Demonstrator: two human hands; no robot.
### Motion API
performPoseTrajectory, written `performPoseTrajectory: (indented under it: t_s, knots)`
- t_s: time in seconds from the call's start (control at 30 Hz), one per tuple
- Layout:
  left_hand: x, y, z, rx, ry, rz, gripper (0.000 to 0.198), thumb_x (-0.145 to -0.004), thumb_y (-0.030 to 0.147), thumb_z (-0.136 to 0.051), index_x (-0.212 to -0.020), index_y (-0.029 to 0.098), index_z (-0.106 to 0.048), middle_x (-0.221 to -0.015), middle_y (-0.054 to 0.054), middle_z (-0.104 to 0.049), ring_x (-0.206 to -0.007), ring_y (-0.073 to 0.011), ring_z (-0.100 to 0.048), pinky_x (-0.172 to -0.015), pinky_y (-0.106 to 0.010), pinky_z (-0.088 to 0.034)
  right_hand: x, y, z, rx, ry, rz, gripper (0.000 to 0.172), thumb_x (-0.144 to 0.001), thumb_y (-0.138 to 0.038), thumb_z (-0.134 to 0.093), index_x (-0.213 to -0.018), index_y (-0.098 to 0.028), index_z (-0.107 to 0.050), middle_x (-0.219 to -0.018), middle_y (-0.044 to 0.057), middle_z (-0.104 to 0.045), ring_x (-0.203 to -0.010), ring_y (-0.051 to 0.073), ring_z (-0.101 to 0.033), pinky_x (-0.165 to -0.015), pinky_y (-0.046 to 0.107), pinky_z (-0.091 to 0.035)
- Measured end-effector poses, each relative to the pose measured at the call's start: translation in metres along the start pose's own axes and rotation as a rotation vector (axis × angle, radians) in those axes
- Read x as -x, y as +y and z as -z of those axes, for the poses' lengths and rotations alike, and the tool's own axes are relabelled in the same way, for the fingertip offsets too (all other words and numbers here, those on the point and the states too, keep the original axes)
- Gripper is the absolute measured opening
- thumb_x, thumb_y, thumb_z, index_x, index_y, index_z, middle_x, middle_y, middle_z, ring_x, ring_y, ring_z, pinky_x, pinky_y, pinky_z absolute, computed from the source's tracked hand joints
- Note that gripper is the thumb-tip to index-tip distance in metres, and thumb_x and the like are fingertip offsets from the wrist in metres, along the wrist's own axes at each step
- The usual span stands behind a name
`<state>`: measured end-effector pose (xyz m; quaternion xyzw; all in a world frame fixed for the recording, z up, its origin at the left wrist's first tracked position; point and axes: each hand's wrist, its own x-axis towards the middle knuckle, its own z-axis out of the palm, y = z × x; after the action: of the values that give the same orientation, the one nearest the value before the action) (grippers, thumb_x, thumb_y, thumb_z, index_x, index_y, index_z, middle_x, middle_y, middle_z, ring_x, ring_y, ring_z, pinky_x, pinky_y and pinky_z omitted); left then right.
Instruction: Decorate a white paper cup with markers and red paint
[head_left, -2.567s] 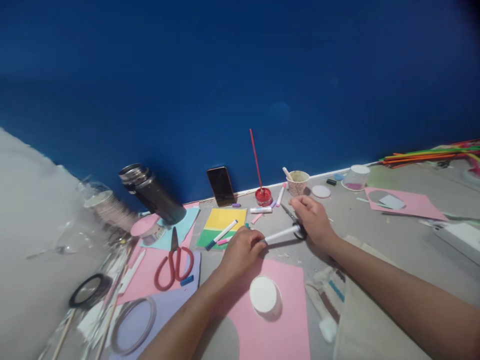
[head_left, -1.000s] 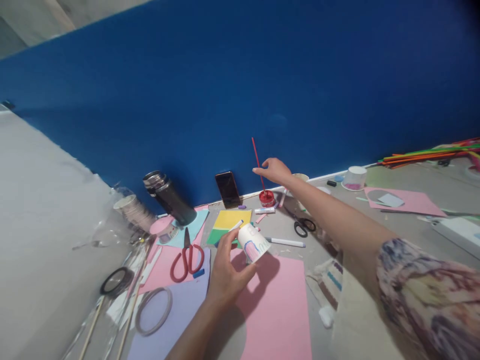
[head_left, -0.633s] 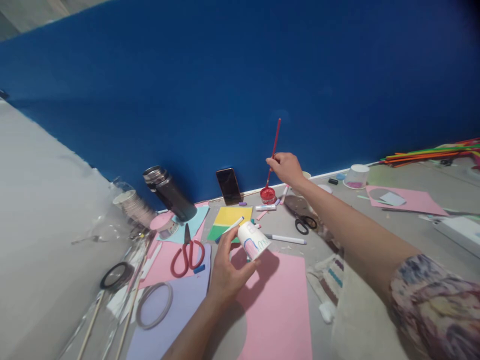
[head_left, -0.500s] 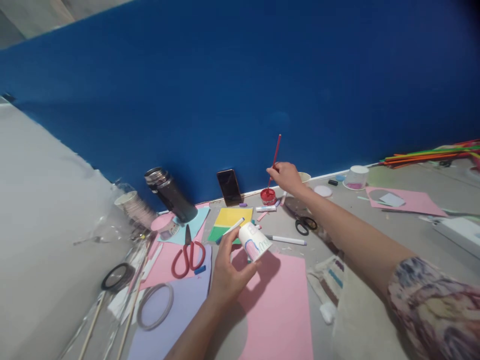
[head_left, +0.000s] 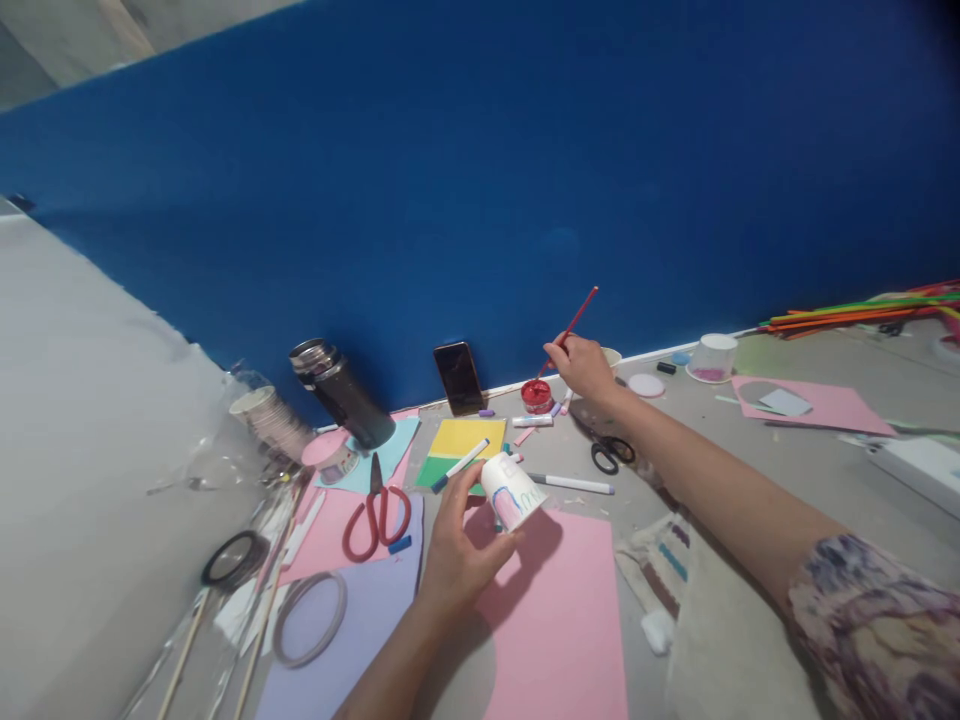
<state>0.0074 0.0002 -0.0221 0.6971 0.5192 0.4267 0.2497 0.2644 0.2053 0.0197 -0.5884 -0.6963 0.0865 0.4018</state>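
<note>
My left hand [head_left: 457, 545] is closed round a white paper cup [head_left: 511, 491] with pink and blue drawing on its side, held tilted above a pink paper sheet [head_left: 556, 620]. My right hand [head_left: 581, 365] reaches far across the table and pinches a red paintbrush [head_left: 574, 325], whose lower end dips towards a small red paint pot [head_left: 536, 394] by the blue wall. The brush handle leans up to the right.
Red scissors [head_left: 375, 515], black scissors [head_left: 611, 450], markers [head_left: 574, 485], yellow-green paper [head_left: 457, 445], a phone [head_left: 459, 377] and a dark flask [head_left: 341, 395] lie around. Tape rings [head_left: 307, 632] sit at the left; coloured sticks [head_left: 862, 310] and another cup [head_left: 712, 355] at the right.
My left hand lifted the cup off the pink sheet. My right hand left the marker and scissors, reached to the paint pot, took the red brush and tilted its handle to the right.
</note>
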Motion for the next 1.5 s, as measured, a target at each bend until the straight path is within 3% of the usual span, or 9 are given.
performPoseTrajectory:
  t_s: [0.13, 0.37, 0.57, 0.7, 0.87, 0.97, 1.07, 1.23, 1.5]
  knots:
    - [0.000, 0.002, 0.001, 0.001, -0.012, 0.005, 0.075, -0.076, 0.024, -0.078, -0.147, 0.027, -0.052, -0.151, -0.013, -0.056, -0.135, -0.0327, -0.057, -0.104, -0.047, -0.056, 0.001, -0.001, 0.002, -0.075, -0.030, 0.020, 0.025, -0.099, -0.031, -0.060, -0.082, -0.020, -0.072, -0.091, 0.011, -0.081, -0.088, 0.025, -0.073, -0.086, 0.031, -0.046]
    - [0.000, -0.002, -0.001, 0.075, 0.018, 0.036, 0.075, -0.076, 0.026, -0.080, -0.146, 0.029, -0.054, -0.152, -0.012, -0.054, -0.137, -0.0330, -0.055, -0.105, -0.046, -0.055, 0.007, -0.003, 0.008, -0.329, 0.059, -0.048, 0.021, -0.091, -0.028, -0.067, -0.071, -0.022, -0.067, -0.080, 0.007, -0.078, -0.082, 0.023, -0.070, -0.087, 0.031, -0.047]
    - [-0.011, 0.010, 0.003, 0.469, 0.030, 0.234, 0.081, -0.072, 0.041, -0.088, -0.143, 0.023, -0.054, -0.150, -0.016, -0.057, -0.141, -0.0384, -0.053, -0.104, -0.044, -0.054, 0.009, -0.010, 0.045, -0.721, 0.238, -0.217, 0.037, -0.090, -0.055, -0.066, -0.076, -0.021, -0.062, -0.068, 0.004, -0.071, -0.052, 0.013, -0.054, -0.057, 0.027, -0.044]
    - [-0.018, 0.030, 0.008, 0.632, -0.004, 0.324, 0.084, -0.068, 0.040, -0.090, -0.140, 0.022, -0.051, -0.151, -0.017, -0.056, -0.138, -0.0384, -0.056, -0.104, -0.045, -0.053, 0.047, -0.024, 0.075, -0.984, 0.206, -0.285, 0.050, -0.077, -0.069, -0.075, -0.076, -0.022, -0.056, -0.062, 0.000, -0.063, -0.045, 0.009, -0.043, -0.042, 0.022, -0.033]
    - [-0.009, 0.038, 0.001, 0.528, -0.045, 0.170, 0.075, -0.071, 0.029, -0.085, -0.137, 0.024, -0.050, -0.150, -0.014, -0.055, -0.141, -0.0346, -0.053, -0.115, -0.049, -0.046, 0.132, -0.048, 0.094, -1.236, 0.168, -0.364, 0.043, -0.071, -0.055, -0.090, -0.082, -0.019, -0.071, -0.064, 0.000, -0.066, -0.048, 0.007, -0.049, -0.045, 0.019, -0.040]
    - [0.001, 0.034, -0.005, 0.455, -0.069, 0.154, 0.071, -0.074, 0.025, -0.080, -0.138, 0.025, -0.050, -0.149, -0.013, -0.054, -0.139, -0.0336, -0.054, -0.115, -0.050, -0.045, 0.172, -0.057, 0.091, -1.230, 0.221, -0.345, 0.036, -0.077, -0.051, -0.089, -0.083, -0.018, -0.076, -0.067, 0.004, -0.072, -0.049, 0.008, -0.056, -0.046, 0.020, -0.044]
    - [0.007, 0.030, -0.007, 0.415, -0.097, 0.109, 0.069, -0.075, 0.020, -0.076, -0.138, 0.026, -0.050, -0.146, -0.012, -0.054, -0.136, -0.0318, -0.055, -0.115, -0.051, -0.046, 0.191, -0.057, 0.084, -1.226, 0.269, -0.303, 0.031, -0.080, -0.048, -0.088, -0.080, -0.019, -0.076, -0.067, 0.003, -0.072, -0.050, 0.009, -0.058, -0.049, 0.021, -0.047]
    - [0.007, 0.027, -0.005, 0.271, -0.069, 0.031, 0.069, -0.070, 0.016, -0.075, -0.134, 0.028, -0.053, -0.140, -0.009, -0.052, -0.132, -0.0309, -0.054, -0.113, -0.051, -0.048, 0.194, -0.044, 0.081, -1.247, 0.288, -0.364, 0.028, -0.080, -0.044, -0.089, -0.078, -0.020, -0.073, -0.059, -0.001, -0.066, -0.045, 0.007, -0.051, -0.047, 0.020, -0.044]
    - [0.006, 0.028, -0.002, 0.260, -0.176, 0.004, 0.076, -0.070, 0.013, -0.073, -0.141, 0.030, -0.052, -0.150, -0.009, -0.051, -0.137, -0.0305, -0.053, -0.108, -0.045, -0.050, 0.202, -0.044, 0.089, -1.148, 0.234, -0.325, 0.023, -0.087, -0.043, -0.083, -0.081, -0.023, -0.075, -0.064, 0.000, -0.069, -0.047, 0.009, -0.053, -0.047, 0.022, -0.044]
